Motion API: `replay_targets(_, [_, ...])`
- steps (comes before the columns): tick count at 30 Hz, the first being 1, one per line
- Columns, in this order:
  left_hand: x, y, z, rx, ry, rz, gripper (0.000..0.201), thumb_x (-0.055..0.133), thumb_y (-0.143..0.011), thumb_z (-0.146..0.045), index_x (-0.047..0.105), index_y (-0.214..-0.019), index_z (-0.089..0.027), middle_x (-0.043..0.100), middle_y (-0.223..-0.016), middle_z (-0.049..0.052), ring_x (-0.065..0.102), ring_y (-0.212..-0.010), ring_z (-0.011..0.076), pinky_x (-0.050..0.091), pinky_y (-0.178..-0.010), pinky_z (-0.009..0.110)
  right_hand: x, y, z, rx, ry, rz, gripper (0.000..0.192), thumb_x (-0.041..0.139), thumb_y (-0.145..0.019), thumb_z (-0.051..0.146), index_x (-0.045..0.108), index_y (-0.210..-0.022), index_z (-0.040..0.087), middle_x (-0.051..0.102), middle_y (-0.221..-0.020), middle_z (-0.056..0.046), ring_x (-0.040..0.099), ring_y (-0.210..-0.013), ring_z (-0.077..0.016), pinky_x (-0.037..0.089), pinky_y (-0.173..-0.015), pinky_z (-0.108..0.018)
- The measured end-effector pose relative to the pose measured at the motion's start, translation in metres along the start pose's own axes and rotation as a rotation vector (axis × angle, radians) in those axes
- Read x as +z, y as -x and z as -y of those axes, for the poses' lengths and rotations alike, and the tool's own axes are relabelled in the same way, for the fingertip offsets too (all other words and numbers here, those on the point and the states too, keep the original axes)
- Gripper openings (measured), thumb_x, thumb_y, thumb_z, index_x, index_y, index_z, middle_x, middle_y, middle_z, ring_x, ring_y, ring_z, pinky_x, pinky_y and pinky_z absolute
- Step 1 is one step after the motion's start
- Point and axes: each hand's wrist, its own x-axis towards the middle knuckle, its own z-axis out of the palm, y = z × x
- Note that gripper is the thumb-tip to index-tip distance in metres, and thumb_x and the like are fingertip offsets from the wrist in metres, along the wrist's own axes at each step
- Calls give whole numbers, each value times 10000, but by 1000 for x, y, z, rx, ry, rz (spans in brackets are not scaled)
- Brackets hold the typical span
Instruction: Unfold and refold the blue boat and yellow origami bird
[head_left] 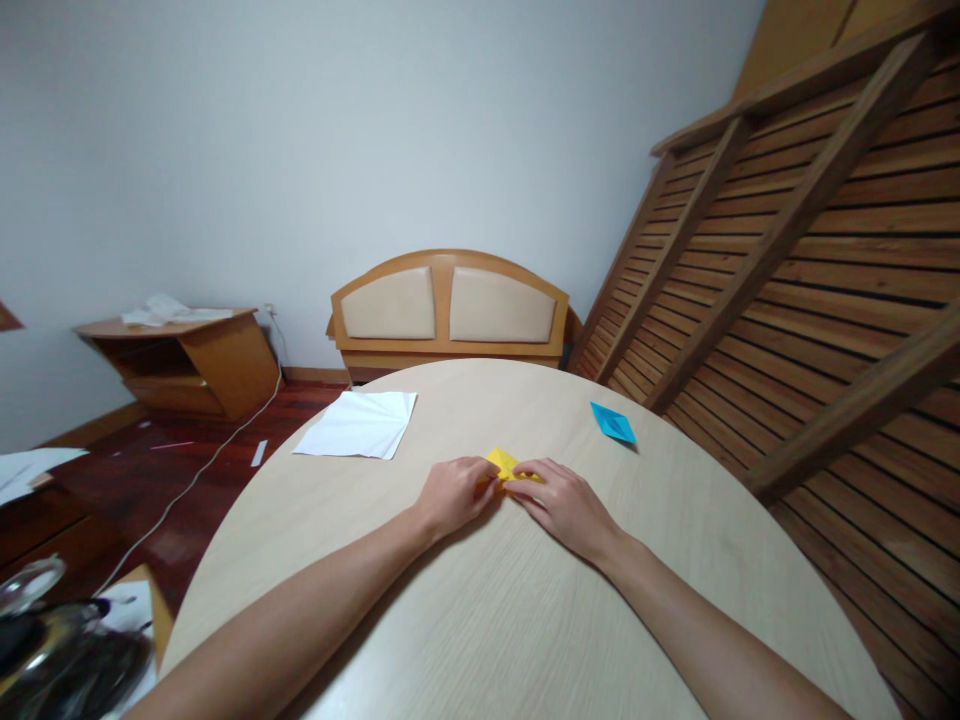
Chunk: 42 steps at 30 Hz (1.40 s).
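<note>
Round table (525, 620): pale wood-grain laminate, matte, curved edge, surface smooth and unmarked where visible.

Yellow paper (504, 464): small folded piece, crisp creases, a pointed corner projecting away from the person. It lies flat on the table near the middle, between the two hands and partly covered by their fingers.

Left hand (454, 492): palm down, fingers curled and drawn together, tips pressed onto the near left edge of the yellow paper. It pins the sheet against the table rather than lifting it.

Right hand (562, 505): palm down, fingers bent, tips meeting the right edge of the yellow paper and pressing it to the surface. Whether thumb and fingers pinch a flap cannot be told from this view.

Blue paper (613, 423): folded into a flat pointed shape, sharp edges, lying on the table to the far right, well apart from both hands.

White sheets (360, 424): several thin squares loosely stacked with fanned corners, resting on the far left part of the table, apart from the hands.

Surroundings: a wooden headboard (448, 312) with two padded beige panels stands against the white wall beyond the table; slatted wooden frames (810, 260) lean at the right; a low wooden cabinet (187, 365) at the left has an open shelf, contents not discernible, and crumpled white paper on top
</note>
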Motion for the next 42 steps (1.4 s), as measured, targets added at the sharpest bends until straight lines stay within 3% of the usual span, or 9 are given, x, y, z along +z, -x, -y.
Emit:
replay_targets(6, [1, 0, 1, -20, -54, -9, 109, 558, -910, -225, 658, -945, -203, 749, -918, 51, 708, -801, 189, 521, -685, 251, 0, 0, 3, 24, 26, 53, 180, 613, -918, 234, 750, -1032, 261, 670, -1153, -76, 593, -1073, -253, 504, -908, -439])
replay_targets(13, [5, 1, 7, -16, -18, -115, 149, 523, -940, -232, 651, -1014, -213, 757, -973, 56, 725, -833, 186, 552, -730, 266, -2, 0, 5, 37, -35, 4, 140, 576, -918, 202, 693, -987, 237, 649, -1237, -76, 574, -1154, -253, 463, -983, -462])
replay_targets(20, [7, 1, 11, 57, 45, -214, 145, 517, -942, -197, 648, -1004, -212, 741, -1083, 58, 715, -933, 188, 568, -805, 301, 3, 4, -3, 259, -58, -117, 224, 546, -912, 246, 530, -1134, 231, 681, -1094, -80, 662, -991, -241, 524, -861, -395])
replay_targets(26, [5, 0, 9, 38, 13, -249, 149, 490, -958, -199, 637, -973, -210, 731, -1004, 56, 678, -912, 186, 548, -806, 305, 9, 5, -8, 456, -147, -175, 476, 604, -829, 243, 446, -1279, 249, 645, -1205, -83, 681, -912, -236, 554, -802, -398])
replay_targets(34, [7, -1, 9, -126, 79, -199, 221, 506, -933, -194, 600, -1131, -216, 725, -957, 34, 680, -777, 151, 549, -733, 271, 10, 2, -3, 378, -321, -392, 466, 546, -836, 166, 446, -1282, 257, 603, -1273, -87, 634, -956, -216, 545, -906, -410])
replay_targets(42, [12, -2, 11, -117, 211, -252, 289, 491, -913, -148, 642, -1152, -206, 741, -1030, 49, 694, -786, 156, 563, -772, 284, 9, 2, 6, 226, -318, -409, 509, 551, -873, 156, 411, -1350, 264, 582, -1295, -86, 617, -1039, -225, 538, -940, -418])
